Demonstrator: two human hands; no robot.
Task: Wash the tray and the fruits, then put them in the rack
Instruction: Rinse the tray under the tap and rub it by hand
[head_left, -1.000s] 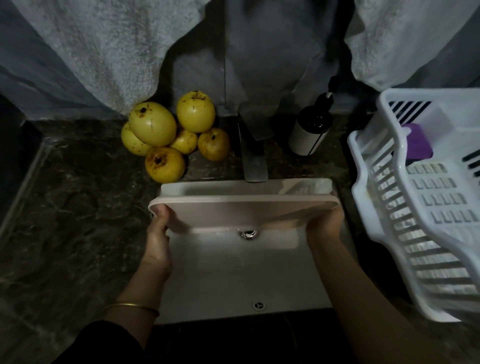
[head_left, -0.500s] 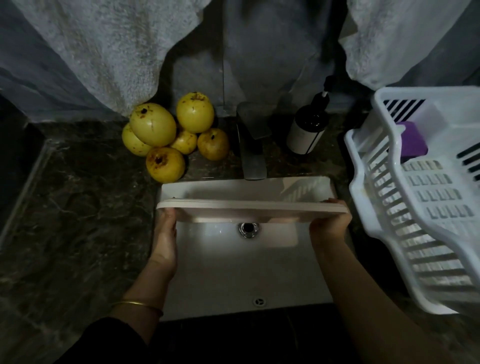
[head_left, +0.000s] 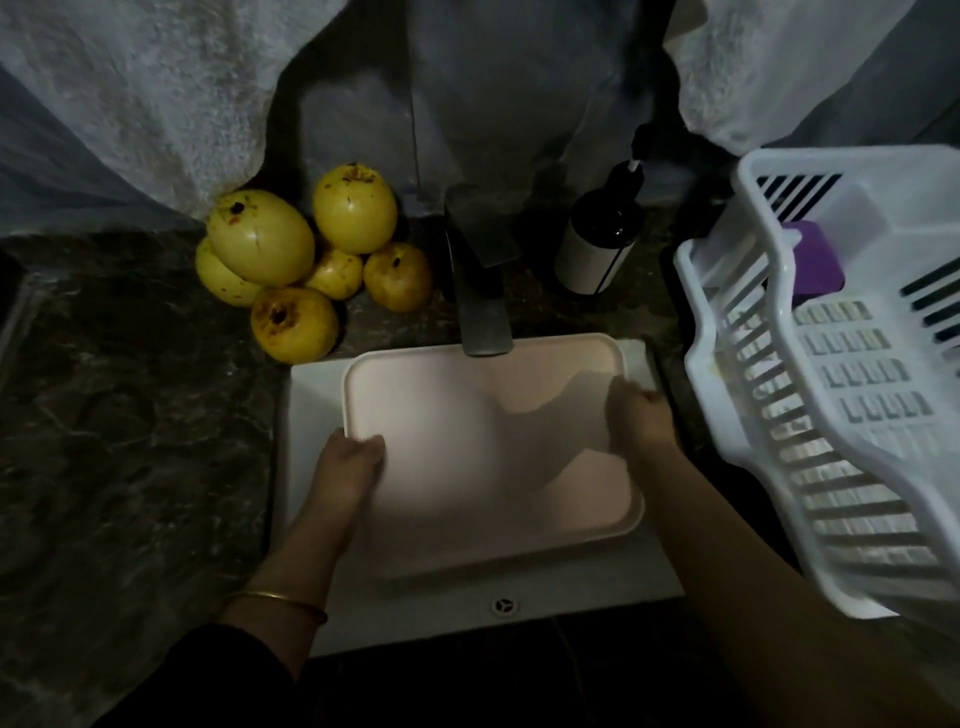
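Note:
A pale pink rectangular tray (head_left: 467, 447) lies face up over the white sink (head_left: 311, 395), its far edge under the faucet (head_left: 480, 312). My left hand (head_left: 348, 467) grips the tray's left rim with the thumb on top. My right hand (head_left: 641, 421) grips the right rim, fingers curled over the edge. Several yellow fruits (head_left: 291, 260) with brown spots are piled on the dark counter to the left of the faucet. The white plastic rack (head_left: 831, 415) stands on the right.
A dark pump bottle (head_left: 597, 244) with a white label stands right of the faucet. A purple object (head_left: 813, 260) lies in the rack's far compartment. Pale towels (head_left: 156, 93) hang over the back wall. Dark marble counter (head_left: 130, 441) spreads to the left.
The tray was held on edge, nearly vertical, over the sink. Both hands have tipped it flat so its inner face points up under the faucet.

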